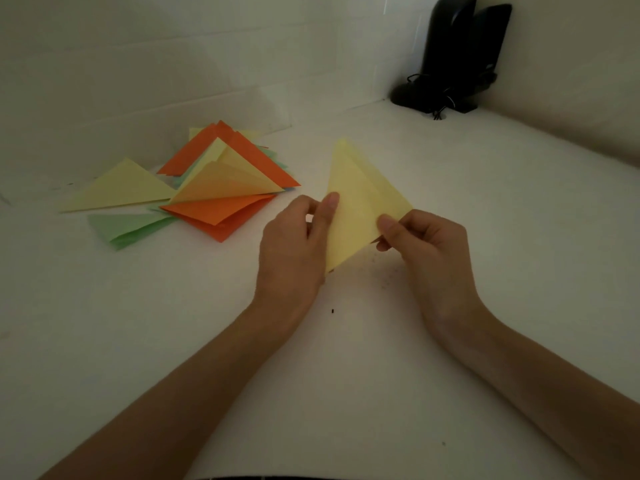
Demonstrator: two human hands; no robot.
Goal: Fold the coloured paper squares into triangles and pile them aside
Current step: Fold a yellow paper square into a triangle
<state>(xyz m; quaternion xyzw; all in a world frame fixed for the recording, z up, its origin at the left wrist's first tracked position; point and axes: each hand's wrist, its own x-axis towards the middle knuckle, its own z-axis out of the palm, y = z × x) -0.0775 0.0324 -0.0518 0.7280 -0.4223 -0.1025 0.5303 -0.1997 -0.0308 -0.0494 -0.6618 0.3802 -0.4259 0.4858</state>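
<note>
Yellow paper [360, 202], already doubled into a triangle, is held off the counter [346, 358] just right of the pile [221, 192] of folded orange, yellow and green triangles, and a little nearer the person than it. The left hand [294, 244] pinches the paper's long edge, thumb on top and the other fingers curled behind. The right hand [426, 244] pinches the corner opposite that edge, on the side away from the pile, thumb over the paper. Both hands thus hold the one piece. Its long axis runs along the left-hand edge, from a low corner near the person up to a tip that points away, toward the wall [138, 64] behind the pile. The paper is tilted, its face turned up to the camera. Along the upper right edge two layers show slightly out of line, so the fold looks closed but not sharp. I judge the step in hand to be the creasing of this piece, with the piling not yet done. The next move calls for the free corners to be matched under the right hand and the long edge pressed flat, then a short carry toward the pile with one hand letting go. Two black speakers [460, 53] stand in the corner, well beyond the pile and to its right.
</note>
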